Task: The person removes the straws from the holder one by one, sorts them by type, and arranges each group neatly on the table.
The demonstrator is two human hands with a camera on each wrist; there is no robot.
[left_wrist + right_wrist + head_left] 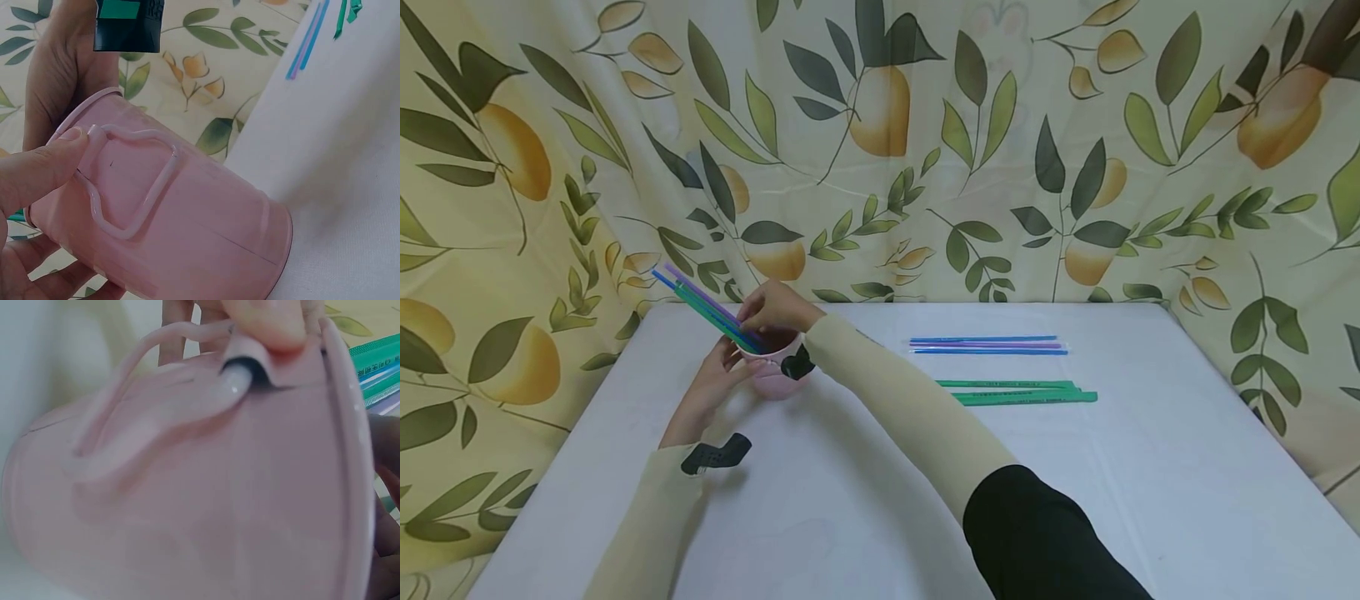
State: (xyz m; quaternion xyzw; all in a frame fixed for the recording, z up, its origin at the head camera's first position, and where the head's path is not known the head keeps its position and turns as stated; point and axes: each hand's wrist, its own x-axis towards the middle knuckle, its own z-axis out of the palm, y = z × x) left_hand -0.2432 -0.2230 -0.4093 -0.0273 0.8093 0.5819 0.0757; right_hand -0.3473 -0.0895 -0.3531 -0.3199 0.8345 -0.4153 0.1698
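A pink bucket (778,382) with a wire handle (172,165) stands at the table's left, slightly tilted. My left hand (707,392) grips its rim, the thumb (44,169) pressing on the handle's bracket and the other fingers round the far side. Several thin straw-like sticks (700,304), green, blue and purple, lean out of the bucket's mouth to the left. My right hand (781,308) reaches over the mouth and pinches these sticks near the rim. Printed characters show on a green stick (378,359) in the right wrist view. Their lower ends are hidden inside the bucket.
Blue and purple sticks (988,344) lie side by side on the white table (865,533), right of the bucket. Nearer me lie green sticks (1022,398), partly covered by my right sleeve (910,408). A leaf-and-fruit patterned curtain (880,217) hangs behind the table.
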